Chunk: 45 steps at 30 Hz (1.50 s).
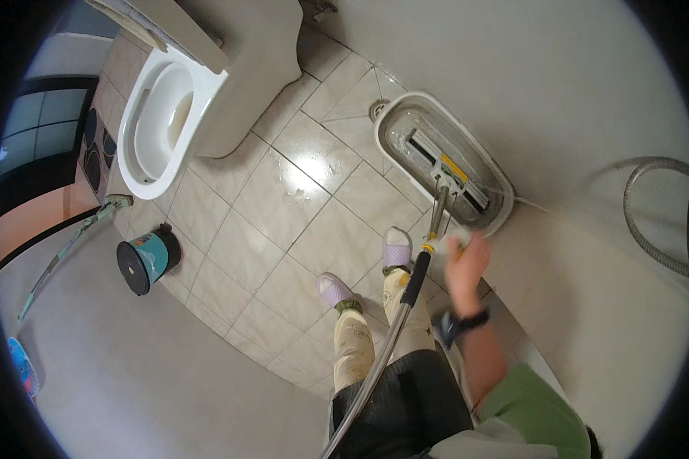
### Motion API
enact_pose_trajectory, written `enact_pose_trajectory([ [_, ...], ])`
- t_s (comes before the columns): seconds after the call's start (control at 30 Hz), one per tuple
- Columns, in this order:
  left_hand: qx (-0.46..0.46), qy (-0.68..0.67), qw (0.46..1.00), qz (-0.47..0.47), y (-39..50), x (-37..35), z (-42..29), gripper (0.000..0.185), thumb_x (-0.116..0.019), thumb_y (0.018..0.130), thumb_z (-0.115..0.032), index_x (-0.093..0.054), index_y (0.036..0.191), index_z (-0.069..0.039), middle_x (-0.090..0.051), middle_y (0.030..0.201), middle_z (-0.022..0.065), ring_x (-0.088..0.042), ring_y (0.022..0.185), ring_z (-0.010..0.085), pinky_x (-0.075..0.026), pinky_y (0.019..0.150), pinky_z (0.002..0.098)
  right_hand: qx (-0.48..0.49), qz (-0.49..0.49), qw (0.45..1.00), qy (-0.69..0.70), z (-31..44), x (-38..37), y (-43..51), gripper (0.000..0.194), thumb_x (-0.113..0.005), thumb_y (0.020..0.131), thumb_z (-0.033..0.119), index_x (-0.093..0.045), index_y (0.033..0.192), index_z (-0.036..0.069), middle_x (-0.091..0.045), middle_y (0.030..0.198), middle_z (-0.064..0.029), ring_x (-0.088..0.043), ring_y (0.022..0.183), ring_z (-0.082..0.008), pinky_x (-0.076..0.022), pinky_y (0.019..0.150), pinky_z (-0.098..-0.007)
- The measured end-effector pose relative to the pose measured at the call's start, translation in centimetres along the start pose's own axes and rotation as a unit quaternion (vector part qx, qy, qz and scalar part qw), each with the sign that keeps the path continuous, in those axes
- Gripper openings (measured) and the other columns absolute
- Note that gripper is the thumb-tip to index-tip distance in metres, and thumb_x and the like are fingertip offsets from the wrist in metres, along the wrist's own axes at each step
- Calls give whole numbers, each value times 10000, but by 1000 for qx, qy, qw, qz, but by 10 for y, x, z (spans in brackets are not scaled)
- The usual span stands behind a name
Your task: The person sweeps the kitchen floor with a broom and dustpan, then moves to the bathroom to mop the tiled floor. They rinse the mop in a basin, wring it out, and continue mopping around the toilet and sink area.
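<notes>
A sponge mop with a steel pole (370,384) and black grip section slants up from the bottom edge, in front of the person's legs. Its mop head (448,169), white, black and yellow, lies inside a pale oval tub (382,146) with some water in it. My right hand (467,261), blurred, is beside the pole just below the tub's rim, a dark watch on its wrist. Something whitish and blurred is at its fingers; whether they grip it or a mop part cannot be told. My left hand is out of view.
A white toilet (129,143) stands at upper left. Below it are a lidded bin (149,258) and a green-handled brush (83,229) by the wall. A floor drain (378,109) adjoins the tub. Wet tiles (307,172) shine mid-floor; a metal hose (631,201) hangs at right.
</notes>
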<state>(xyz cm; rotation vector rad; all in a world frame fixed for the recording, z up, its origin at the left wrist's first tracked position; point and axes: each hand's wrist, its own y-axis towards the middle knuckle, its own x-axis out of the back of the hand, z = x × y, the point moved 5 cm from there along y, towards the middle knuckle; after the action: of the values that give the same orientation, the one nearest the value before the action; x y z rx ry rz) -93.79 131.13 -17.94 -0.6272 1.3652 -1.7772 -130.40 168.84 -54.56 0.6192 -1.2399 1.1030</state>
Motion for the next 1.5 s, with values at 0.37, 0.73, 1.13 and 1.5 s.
enact_pose_trajectory([
  [0.37,20,35,999,25,4,-36,62,417,-678,705,-329,-576,1022,-77,-636,807,132,-596,697,273,-490,651,404,1,400,898,185,-58,-110,135,516,-631,777,464,-563,968,-10,-602,844,-123,-558,805,-258,-430,702,-351],
  [0.73,16,83,996,31,-4,-18,33,380,-645,722,-287,-582,1029,-73,-632,828,191,-603,725,313,-482,644,440,69,39,996,47,-38,-51,77,565,-615,768,460,-551,987,-57,-584,901,-242,-541,888,-385,-412,789,-452],
  [1.13,28,48,998,8,7,-13,34,360,-620,730,-225,-572,1042,-52,-627,835,205,-593,732,331,-475,659,419,-37,228,969,90,-42,-80,109,531,-536,799,509,-603,950,5,-563,1049,-235,-483,1056,-350,-410,816,-431],
  [1.5,51,41,998,9,-4,-14,40,408,-616,715,-229,-559,1091,-81,-630,802,195,-590,669,317,-475,637,429,-112,159,980,48,-44,-132,106,481,-436,784,415,-619,1054,60,-605,1034,-202,-533,1012,-383,-406,843,-488],
])
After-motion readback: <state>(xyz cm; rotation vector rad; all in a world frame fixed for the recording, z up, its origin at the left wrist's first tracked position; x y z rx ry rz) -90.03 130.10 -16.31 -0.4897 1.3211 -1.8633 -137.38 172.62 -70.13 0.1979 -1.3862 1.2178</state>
